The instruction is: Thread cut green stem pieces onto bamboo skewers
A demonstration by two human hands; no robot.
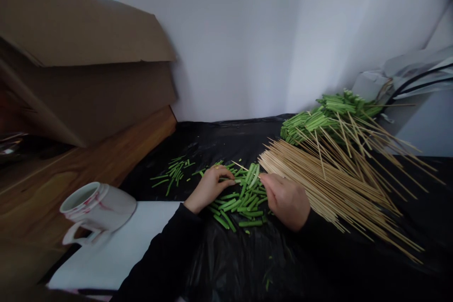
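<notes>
My right hand is closed, fingers pinched at the right of a few upright green stalk pieces. A thin bamboo skewer runs through or behind these pieces, its pointed end showing on their left; the grip covers its other end. Thumb and forefinger of my left hand come together at a short green piece, partly hidden by the fingers. Below and between both hands lies a loose pile of cut green stalk pieces, resembling beans or garlic scapes.
Many bare bamboo skewers lie to the right. Behind them are stacked filled green skewers. Thin green scraps lie at left on the black plastic sheet. A white mug stands on white paper, near a cardboard box.
</notes>
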